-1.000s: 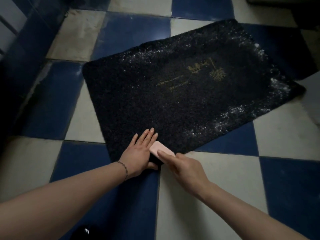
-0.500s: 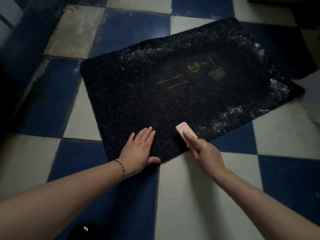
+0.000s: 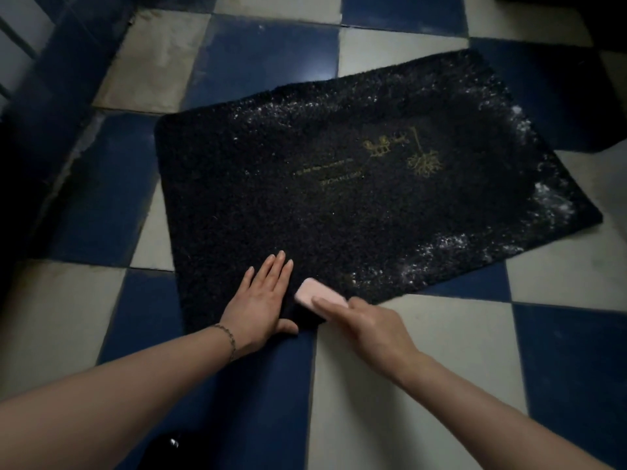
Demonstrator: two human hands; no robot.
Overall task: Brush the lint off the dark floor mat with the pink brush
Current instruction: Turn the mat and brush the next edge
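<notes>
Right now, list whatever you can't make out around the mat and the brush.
Head view only:
- Pink brush: bristles face down; right hand covers its near end.
- Gold lettering on the mat: too small and dim to read.
- Dark object at the bottom edge: cut off, unidentifiable.

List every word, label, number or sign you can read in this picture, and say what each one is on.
None can be read.
Dark floor mat, two short lines of gold lettering near its middle: too small and blurred to read.
Same mat, gold ornament to the right of the lettering: a drawing or stylised characters, cannot tell which.
Pink brush, held in the right hand: no text visible.
</notes>
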